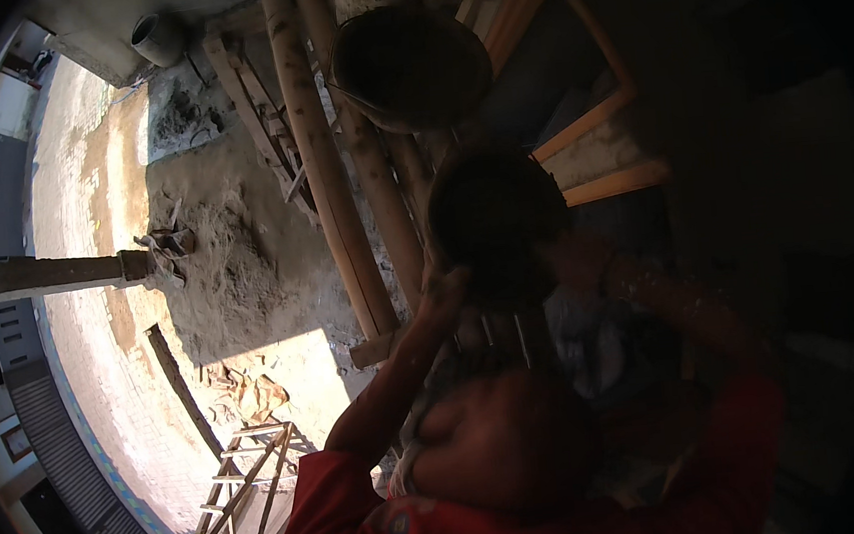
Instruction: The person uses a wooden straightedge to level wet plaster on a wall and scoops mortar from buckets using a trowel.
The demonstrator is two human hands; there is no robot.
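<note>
A dark round bucket [493,212] is between my two hands, its inside too deep in shadow to make out. At its lower left side my left hand [444,291] is closed on the rim. My right hand [577,260] is against the bucket's right side, where shadow hides the fingers. Just beyond stands a second dark bucket [411,67], wider at the top, beside the bamboo poles. Both my forearms come out of red sleeves [330,496].
Long bamboo poles [324,165] run along the left of the buckets. An orange-brown wooden frame [595,108] stands at the right. A heap of sandy material [225,253] lies on the ground further left, near a wooden trestle [243,482]. A grey bucket [158,39] lies far left.
</note>
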